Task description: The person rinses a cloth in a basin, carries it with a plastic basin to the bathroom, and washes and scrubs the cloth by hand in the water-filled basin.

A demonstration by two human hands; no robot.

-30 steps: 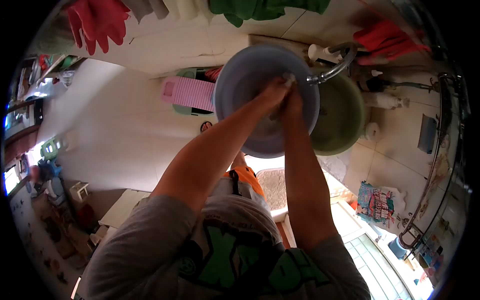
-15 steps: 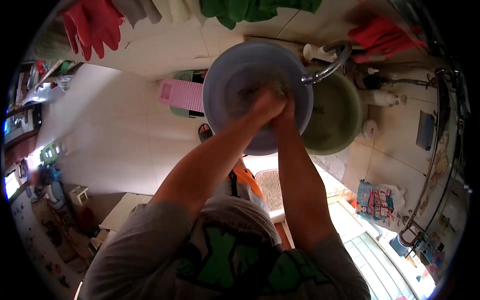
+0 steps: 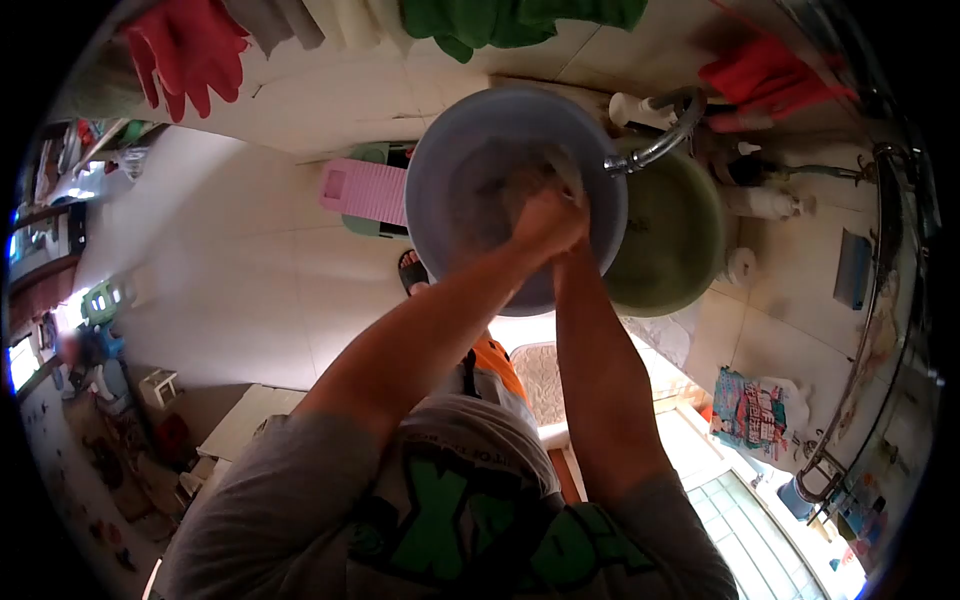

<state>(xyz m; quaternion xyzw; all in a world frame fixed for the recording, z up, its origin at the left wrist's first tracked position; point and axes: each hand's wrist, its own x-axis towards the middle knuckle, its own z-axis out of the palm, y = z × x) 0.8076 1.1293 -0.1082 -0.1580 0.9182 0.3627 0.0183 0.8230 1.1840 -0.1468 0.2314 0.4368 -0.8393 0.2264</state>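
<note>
My left hand (image 3: 547, 220) and my right hand (image 3: 579, 222) are close together over the blue-grey basin (image 3: 430, 190). Both are closed around a wet, greyish cloth (image 3: 565, 172), part of which sticks up past my fingers. The left hand lies partly over the right, so some of the right fingers are hidden. Dim, blurred shapes show lower in the basin, and I cannot make out what they are.
A chrome faucet (image 3: 650, 155) reaches over the basin's right rim. Beside it sits a green basin (image 3: 690, 240). A pink washboard (image 3: 365, 190) lies to the left. Gloves (image 3: 195, 55) and cloths hang along the wall. Bottles (image 3: 765, 203) stand at right.
My hands have come slightly toward me and up out of the basin's middle. More of the cloth now shows beyond my fingers.
</note>
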